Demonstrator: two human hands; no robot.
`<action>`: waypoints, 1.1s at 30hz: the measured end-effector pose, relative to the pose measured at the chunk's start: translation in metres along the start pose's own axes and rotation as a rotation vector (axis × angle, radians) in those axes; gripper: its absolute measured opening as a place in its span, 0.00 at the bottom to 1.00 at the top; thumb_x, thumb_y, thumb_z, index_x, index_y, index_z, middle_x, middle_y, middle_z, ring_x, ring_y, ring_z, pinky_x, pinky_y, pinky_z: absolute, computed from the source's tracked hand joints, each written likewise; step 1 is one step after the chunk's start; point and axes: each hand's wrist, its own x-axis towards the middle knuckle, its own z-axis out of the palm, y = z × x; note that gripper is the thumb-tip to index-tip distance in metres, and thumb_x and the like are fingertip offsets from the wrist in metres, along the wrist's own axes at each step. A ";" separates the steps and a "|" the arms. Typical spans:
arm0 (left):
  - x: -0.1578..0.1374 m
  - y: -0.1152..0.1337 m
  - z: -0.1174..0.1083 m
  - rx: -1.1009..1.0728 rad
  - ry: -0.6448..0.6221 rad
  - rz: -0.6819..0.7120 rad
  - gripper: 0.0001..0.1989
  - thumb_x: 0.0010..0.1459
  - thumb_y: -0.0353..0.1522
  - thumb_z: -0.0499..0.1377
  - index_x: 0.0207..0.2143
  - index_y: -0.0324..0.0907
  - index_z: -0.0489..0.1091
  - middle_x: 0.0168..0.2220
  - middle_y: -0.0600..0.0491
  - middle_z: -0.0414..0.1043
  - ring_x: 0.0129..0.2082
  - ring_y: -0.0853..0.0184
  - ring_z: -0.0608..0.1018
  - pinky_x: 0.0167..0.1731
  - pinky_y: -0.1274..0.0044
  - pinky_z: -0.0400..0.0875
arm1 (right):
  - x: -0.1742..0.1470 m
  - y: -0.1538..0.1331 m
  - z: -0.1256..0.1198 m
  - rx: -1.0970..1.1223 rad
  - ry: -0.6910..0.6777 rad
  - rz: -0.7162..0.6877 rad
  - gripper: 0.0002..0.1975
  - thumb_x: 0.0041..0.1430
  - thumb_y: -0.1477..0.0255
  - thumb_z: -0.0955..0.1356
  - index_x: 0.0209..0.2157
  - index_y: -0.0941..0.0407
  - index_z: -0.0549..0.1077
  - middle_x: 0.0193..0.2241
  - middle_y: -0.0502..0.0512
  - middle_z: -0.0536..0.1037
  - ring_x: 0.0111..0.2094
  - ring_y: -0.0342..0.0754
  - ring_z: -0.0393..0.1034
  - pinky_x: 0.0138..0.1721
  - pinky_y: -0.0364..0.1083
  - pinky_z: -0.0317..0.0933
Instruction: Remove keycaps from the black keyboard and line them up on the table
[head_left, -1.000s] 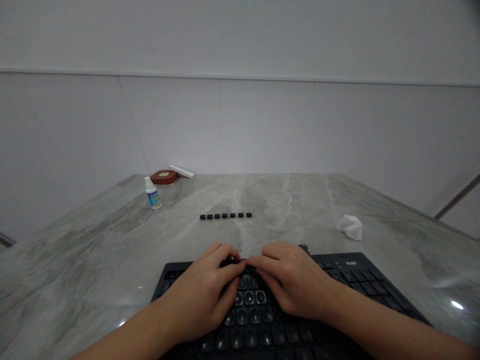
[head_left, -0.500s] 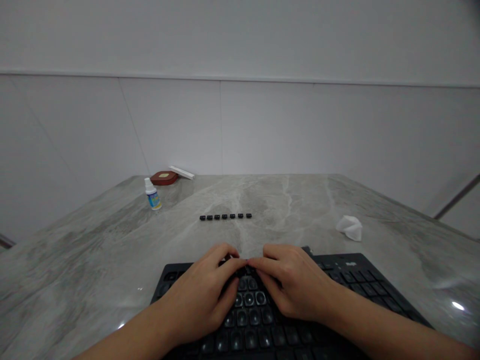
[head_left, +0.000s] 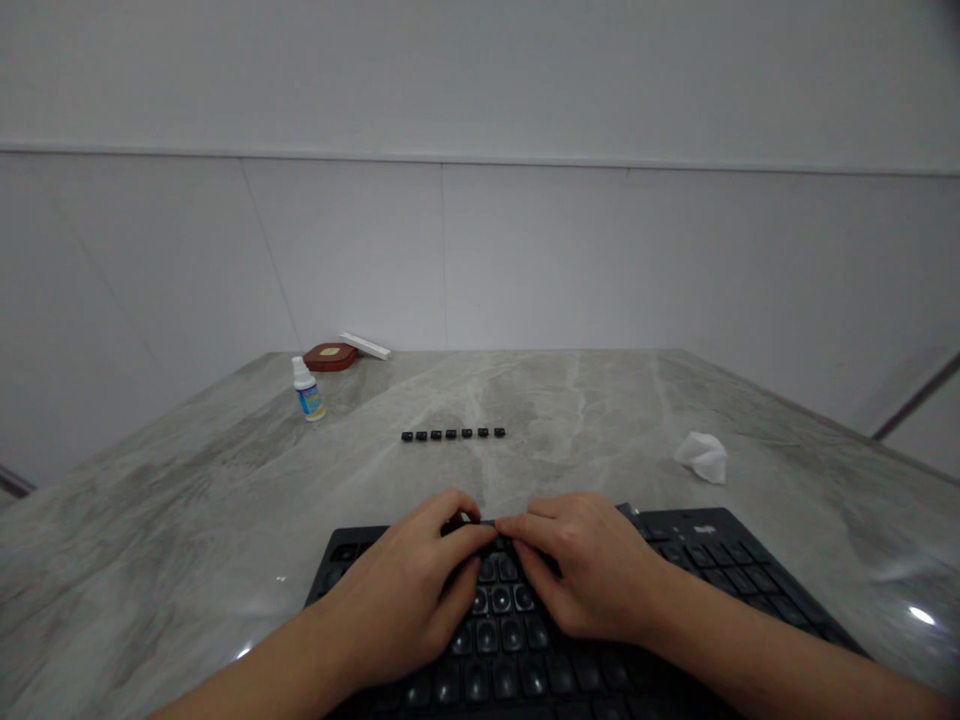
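A black keyboard (head_left: 512, 634) lies on the table in front of me, its near part running out of the picture. My left hand (head_left: 420, 580) rests over its left half, fingers curled and the index fingertip at the back row of keys. From the other side my right hand (head_left: 585, 560) reaches to the same spot, thumb and fingers drawn together. Both index fingertips nearly meet there. Whatever is between the fingers is hidden. Beyond the keyboard, several small black pieces like keycaps (head_left: 451, 434) stand in a straight row.
On the grey marbled table (head_left: 570, 400), a white spray bottle (head_left: 308, 390) with a blue label stands at the left. Behind it are a reddish-brown case (head_left: 330, 357) and a white flat strip (head_left: 366, 346). Crumpled white tissue (head_left: 703, 457) lies at the right. A pale wall rises behind.
Both hands stay at the back row of keys, with only slight finger movement. The whole view has shifted a few pixels; the row of black pieces is unchanged.
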 end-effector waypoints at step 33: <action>-0.001 -0.001 0.001 0.004 -0.010 0.004 0.20 0.60 0.25 0.50 0.53 0.47 0.65 0.47 0.49 0.64 0.45 0.64 0.71 0.48 0.69 0.70 | 0.005 -0.007 0.006 -0.036 -0.015 0.177 0.13 0.62 0.71 0.60 0.29 0.55 0.75 0.23 0.52 0.78 0.22 0.43 0.68 0.25 0.45 0.46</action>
